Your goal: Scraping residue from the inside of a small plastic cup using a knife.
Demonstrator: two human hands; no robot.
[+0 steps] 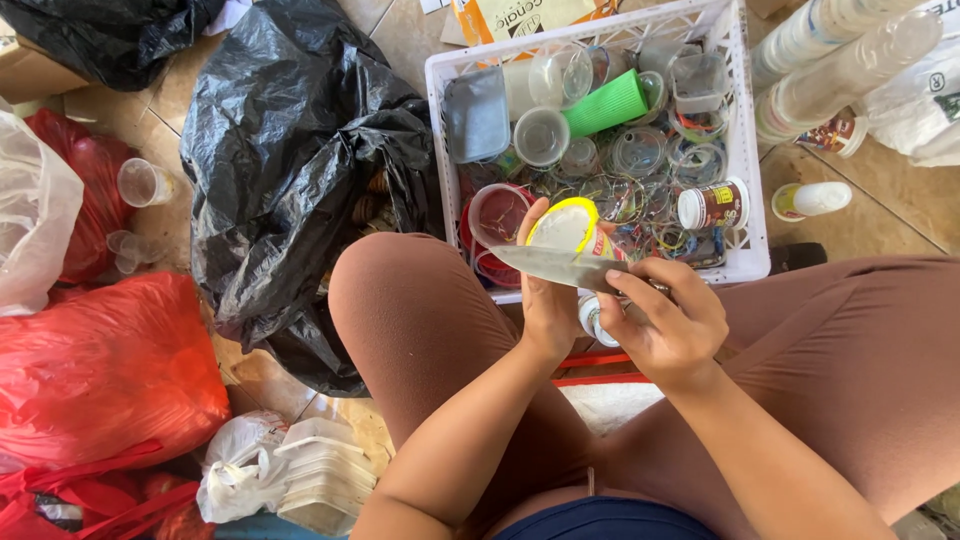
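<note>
Steel knife (560, 266) gripped in right hand (672, 325) crosses yellow-rimmed cup (566, 228) clasped by left hand (548, 300) at 12 o'clock, w/ blade near fingers—slip could cut.

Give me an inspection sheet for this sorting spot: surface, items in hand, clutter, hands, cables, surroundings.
Surface: tiled floor, mostly covered; the person sits on it.
Job's things: small yellow-rimmed plastic cup in the left hand; knife in the right hand, blade lying across the cup.
Clutter: white crate packed with clear cups, lids, plastic rings, a green ribbed cup and a grey tub.
Hands: left hand grips the cup from below; right hand closed on the knife handle.
Cables: nothing seen.
Surroundings: black bag, red bags, stacked clear cups, white foam boxes, loose white bottle.
</note>
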